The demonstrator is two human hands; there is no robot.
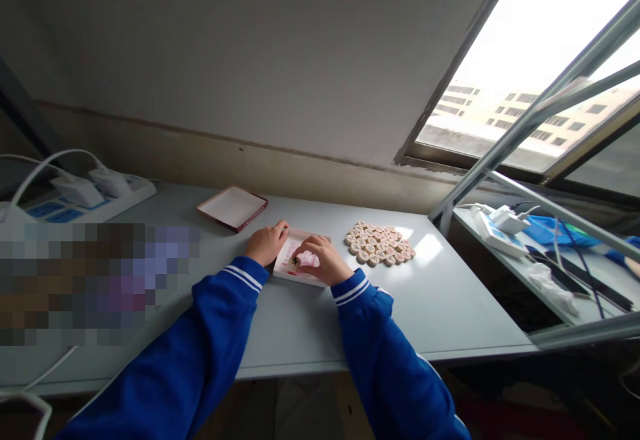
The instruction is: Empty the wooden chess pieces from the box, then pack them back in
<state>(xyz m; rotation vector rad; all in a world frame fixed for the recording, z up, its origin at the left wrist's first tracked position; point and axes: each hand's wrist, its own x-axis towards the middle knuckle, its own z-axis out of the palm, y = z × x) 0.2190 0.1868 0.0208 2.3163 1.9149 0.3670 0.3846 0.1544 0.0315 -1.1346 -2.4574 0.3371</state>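
Observation:
A shallow white and pink box (283, 265) lies on the grey table, its pale inside marked with pink print. My left hand (267, 243) is closed on the box's left rim, fingertips at the far left corner. Over the inside of the box, my right hand (324, 260) pinches a round wooden Chinese chess piece (295, 261) with a dark character on its face. To the right of the box, many similar chess pieces (377, 243) lie packed together in a flat cluster. Behind my left hand sits a box lid (234, 208) with a red edge, its white inside facing up.
A white power strip (135, 195) with plugs and cables is at the left, near a blurred-out patch. Metal frame bars (467, 183) rise at the table's right end. Beyond them, a second surface holds another power strip (503, 232) and a blue cloth. Behind the table stands a wall.

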